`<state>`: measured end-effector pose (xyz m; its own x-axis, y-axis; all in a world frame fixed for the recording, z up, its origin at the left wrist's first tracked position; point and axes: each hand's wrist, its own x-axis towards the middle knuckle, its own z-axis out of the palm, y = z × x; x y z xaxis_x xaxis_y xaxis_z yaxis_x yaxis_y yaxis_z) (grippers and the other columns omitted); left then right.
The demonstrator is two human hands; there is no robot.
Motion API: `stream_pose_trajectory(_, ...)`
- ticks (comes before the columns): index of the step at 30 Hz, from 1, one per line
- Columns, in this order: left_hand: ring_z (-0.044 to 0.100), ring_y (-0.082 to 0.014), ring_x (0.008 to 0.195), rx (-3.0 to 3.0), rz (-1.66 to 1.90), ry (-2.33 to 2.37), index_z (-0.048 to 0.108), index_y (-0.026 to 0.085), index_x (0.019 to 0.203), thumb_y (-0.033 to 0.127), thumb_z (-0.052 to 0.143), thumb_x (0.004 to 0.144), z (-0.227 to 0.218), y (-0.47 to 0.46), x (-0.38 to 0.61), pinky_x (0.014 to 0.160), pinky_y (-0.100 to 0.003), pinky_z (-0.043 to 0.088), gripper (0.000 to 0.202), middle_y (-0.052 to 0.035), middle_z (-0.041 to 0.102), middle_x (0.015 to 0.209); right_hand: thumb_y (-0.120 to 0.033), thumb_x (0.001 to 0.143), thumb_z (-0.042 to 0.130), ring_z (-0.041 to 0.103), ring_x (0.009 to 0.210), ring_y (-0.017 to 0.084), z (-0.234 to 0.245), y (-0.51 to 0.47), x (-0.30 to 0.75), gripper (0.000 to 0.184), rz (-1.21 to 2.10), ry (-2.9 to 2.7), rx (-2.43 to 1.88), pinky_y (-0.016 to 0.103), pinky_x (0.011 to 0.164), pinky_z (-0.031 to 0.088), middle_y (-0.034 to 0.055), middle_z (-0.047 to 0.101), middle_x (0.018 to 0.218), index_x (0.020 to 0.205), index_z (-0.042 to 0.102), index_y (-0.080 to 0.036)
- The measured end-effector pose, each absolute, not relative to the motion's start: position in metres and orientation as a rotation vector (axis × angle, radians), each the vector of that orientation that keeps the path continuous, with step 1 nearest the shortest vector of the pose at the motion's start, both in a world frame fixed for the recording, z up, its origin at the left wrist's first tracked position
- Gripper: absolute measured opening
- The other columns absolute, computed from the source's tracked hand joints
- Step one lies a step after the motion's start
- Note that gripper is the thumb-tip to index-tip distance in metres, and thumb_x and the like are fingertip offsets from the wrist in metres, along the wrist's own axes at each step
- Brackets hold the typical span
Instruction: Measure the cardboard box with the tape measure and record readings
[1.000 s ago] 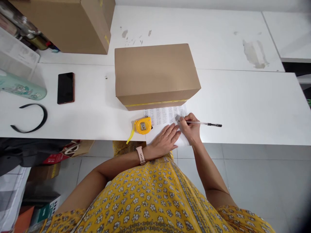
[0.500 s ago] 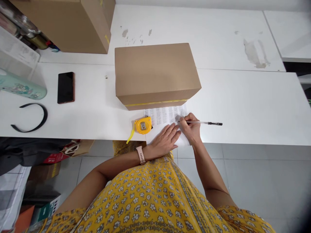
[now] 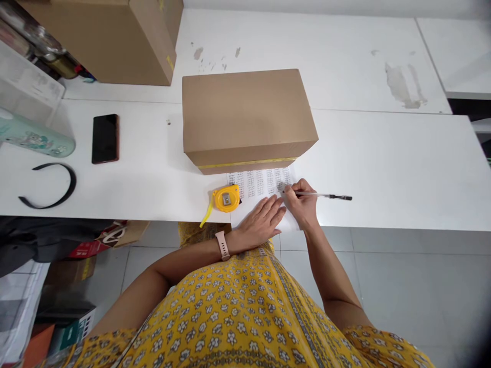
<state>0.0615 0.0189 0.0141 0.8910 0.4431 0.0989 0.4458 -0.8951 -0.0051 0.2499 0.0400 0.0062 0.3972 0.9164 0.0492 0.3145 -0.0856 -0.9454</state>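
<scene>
My right hand (image 3: 302,204) is closed around a pen (image 3: 326,196), its tip down on a sheet of paper (image 3: 245,210) and its dark end pointing right. Columns of small handwriting fill the visible upper part of that sheet. Flat on the lower part of the paper rests my left hand (image 3: 261,220), fingers stretched out and holding nothing. A yellow tape measure (image 3: 226,198) sits at the sheet's left edge, with a bit of its tape sticking out. Behind the writing stands a closed cardboard box (image 3: 245,115), which hides the top of the paper.
On the left of the white table (image 3: 383,168) lie a phone (image 3: 105,139), a black headband (image 3: 69,186) and a mint-green bottle (image 3: 42,135). A larger cardboard box (image 3: 107,46) stands at the back left. Bags and boxes sit below the table at left.
The view has shifted very slightly. Both hands stay in nearly the same place, the pen still in my right hand.
</scene>
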Motion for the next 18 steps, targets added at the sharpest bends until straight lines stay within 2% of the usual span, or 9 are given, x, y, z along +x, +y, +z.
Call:
stream_pose_trajectory(9,0.031,-0.0379,0.157,-3.080,-0.127,-0.730,0.040,0.000,0.156,0.048,0.042,0.108,0.0157,0.0196,0.0619,0.130,-0.051,0.022,0.068,-0.0260,0.035,0.166,-0.027,0.083,0.069,0.041,0.055,0.012,0.0056,0.0394,0.2499,0.029,0.699,-1.103,-1.647,0.028,0.054,0.036,-0.0062,0.049,0.058,0.066,0.045,-0.024)
stream_pose_trajectory(13,0.029,-0.0371,0.157,-3.088,-0.130,-0.730,0.040,0.001,0.156,0.049,0.042,0.108,0.0149,0.0196,0.0614,0.131,-0.051,0.021,0.068,-0.0257,0.033,0.167,-0.033,0.083,0.071,0.042,0.056,0.012,0.0072,0.0404,0.2515,0.032,0.720,-1.027,-1.621,0.028,0.056,0.038,-0.0058,0.048,0.060,0.066,0.045,-0.024)
stream_pose_trajectory(18,0.031,-0.0381,0.157,-3.080,-0.146,-0.735,0.042,0.002,0.155,0.051,0.046,0.107,0.0140,0.0203,0.0621,0.130,-0.051,0.024,0.068,-0.0244,0.035,0.166,-0.042,0.079,0.081,0.058,0.074,0.015,0.0109,0.0381,0.2595,0.028,0.846,-1.023,-1.493,0.031,0.069,0.049,-0.0009,0.065,0.082,0.086,0.061,-0.024)
